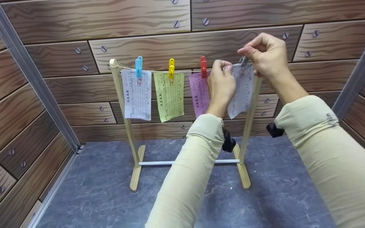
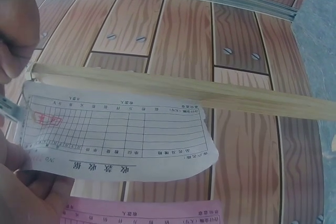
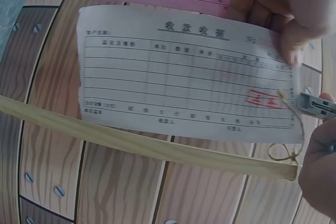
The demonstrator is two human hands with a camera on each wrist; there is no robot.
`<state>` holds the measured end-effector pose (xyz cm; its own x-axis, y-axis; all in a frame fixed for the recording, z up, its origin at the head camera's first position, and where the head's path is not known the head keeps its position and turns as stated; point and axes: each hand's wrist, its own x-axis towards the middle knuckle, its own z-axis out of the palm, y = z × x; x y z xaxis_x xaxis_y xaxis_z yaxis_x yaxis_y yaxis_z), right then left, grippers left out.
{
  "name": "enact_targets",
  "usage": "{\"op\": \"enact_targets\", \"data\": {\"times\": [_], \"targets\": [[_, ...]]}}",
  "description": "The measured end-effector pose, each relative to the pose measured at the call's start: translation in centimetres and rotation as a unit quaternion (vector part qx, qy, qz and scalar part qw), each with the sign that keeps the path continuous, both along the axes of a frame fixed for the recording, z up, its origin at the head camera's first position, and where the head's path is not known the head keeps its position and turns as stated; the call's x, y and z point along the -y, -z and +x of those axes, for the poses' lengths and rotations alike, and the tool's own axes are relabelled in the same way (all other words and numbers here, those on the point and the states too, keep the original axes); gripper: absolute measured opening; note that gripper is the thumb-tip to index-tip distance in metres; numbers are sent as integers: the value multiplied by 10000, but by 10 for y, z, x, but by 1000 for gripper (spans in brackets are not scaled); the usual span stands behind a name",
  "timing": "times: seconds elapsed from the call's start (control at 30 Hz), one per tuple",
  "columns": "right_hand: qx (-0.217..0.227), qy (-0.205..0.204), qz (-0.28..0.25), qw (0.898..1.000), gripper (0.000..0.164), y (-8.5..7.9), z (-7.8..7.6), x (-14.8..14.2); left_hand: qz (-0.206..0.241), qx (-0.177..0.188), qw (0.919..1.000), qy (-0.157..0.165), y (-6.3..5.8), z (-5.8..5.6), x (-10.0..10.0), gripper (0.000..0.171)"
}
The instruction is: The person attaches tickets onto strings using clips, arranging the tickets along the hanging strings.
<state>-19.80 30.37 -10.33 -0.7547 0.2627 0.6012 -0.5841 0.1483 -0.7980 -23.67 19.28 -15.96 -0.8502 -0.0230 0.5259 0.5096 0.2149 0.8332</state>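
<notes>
My left hand [image 1: 222,84] pinches the upper corner of a white receipt slip [image 1: 241,91] between thumb and fingers, at the right end of a string line. A grey clothes peg [image 1: 243,60] is pinched in my right hand [image 1: 269,55], at the slip's top edge. In the right wrist view the peg [image 3: 315,106] points at that edge, beside the red stamp [image 3: 265,99]; whether it bites the paper I cannot tell. The string [image 3: 294,108] crosses the front of the slip there. A pink slip [image 1: 198,91] under a red peg [image 1: 203,66] hangs partly behind my left hand.
Further left hang a yellow-green slip [image 1: 171,98] with a yellow peg [image 1: 171,68] and a white slip [image 1: 137,98] with a blue peg [image 1: 138,66]. The wooden rack [image 1: 246,133] stands on a dark grey tabletop [image 1: 106,190], before a wood-patterned wall [image 1: 138,28].
</notes>
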Motion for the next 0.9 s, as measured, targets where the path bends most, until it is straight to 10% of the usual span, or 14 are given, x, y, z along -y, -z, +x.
{"op": "enact_targets", "data": {"times": [0.23,0.5,0.73,0.9], "targets": [[677,70,860,9940,6,9,0,1,-250,66,9996,68,1,-2,3,5],[1580,-254,1216,9796,48,5,9,-5,-828,-155,9964,-44,3,-2,7,7],[392,-177,26,9991,47,17,19,-9,-827,-533,9931,635,13,1,18,34],[-159,530,221,9982,31,42,31,-21,-1046,-1010,9819,1217,38,5,33,43]]}}
